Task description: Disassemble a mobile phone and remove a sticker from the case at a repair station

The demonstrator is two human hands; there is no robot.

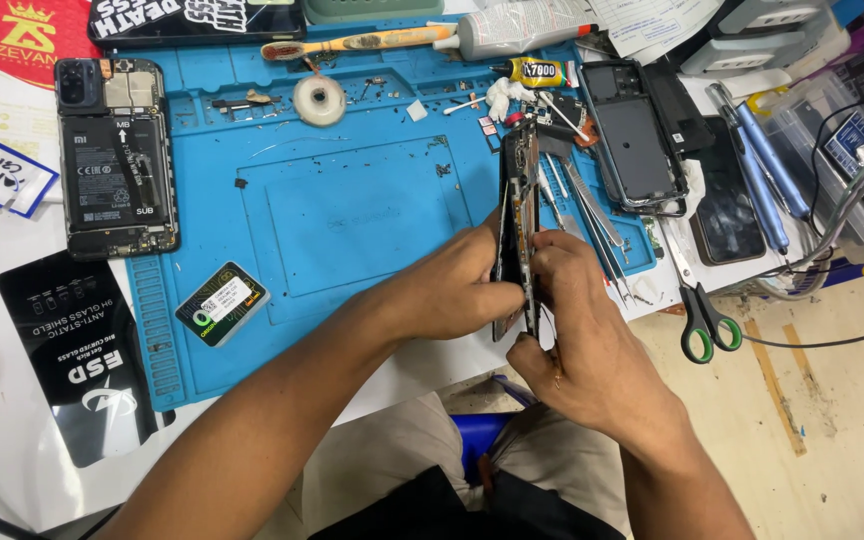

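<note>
The blue silicone repair mat (pixel 352 215) covers the middle of the bench, and everything else can be placed from it. Off the mat's left edge lies an opened smartphone (pixel 115 157) with its back cover off, so its battery and circuit boards show. Below that phone, near the mat's lower left corner, is a black glossy sleeve of a screen protector (pixel 77 355). On the mat's lower left part rests a small black and green card (pixel 222 303). Near the mat's top edge sits a white roll of tape (pixel 319 100), and along that edge lies a brush with a tan handle (pixel 352 43).

At the mat's lower right part, the person's left hand (pixel 452 290) reaches in from the lower left and pinches the near edge of a dismantled phone (pixel 518 230), which stands on its side, edge up, above the mat. The right hand (pixel 587 340) meets it from the other side, with its fingers pressed together against the phone's right face and the thumb on the near end.

Just beyond the held phone, at the mat's right edge, lie metal tweezers (pixel 592 215) and a small tube of glue (pixel 537 72). Off the mat's right edge rests a black phone frame (pixel 637 135), then a dark phone screen (pixel 727 205). Scissors with green and black handles (pixel 702 310) lie below that, near the bench's edge, and two blue-handled screwdrivers (pixel 767 170) lie farther right.
</note>
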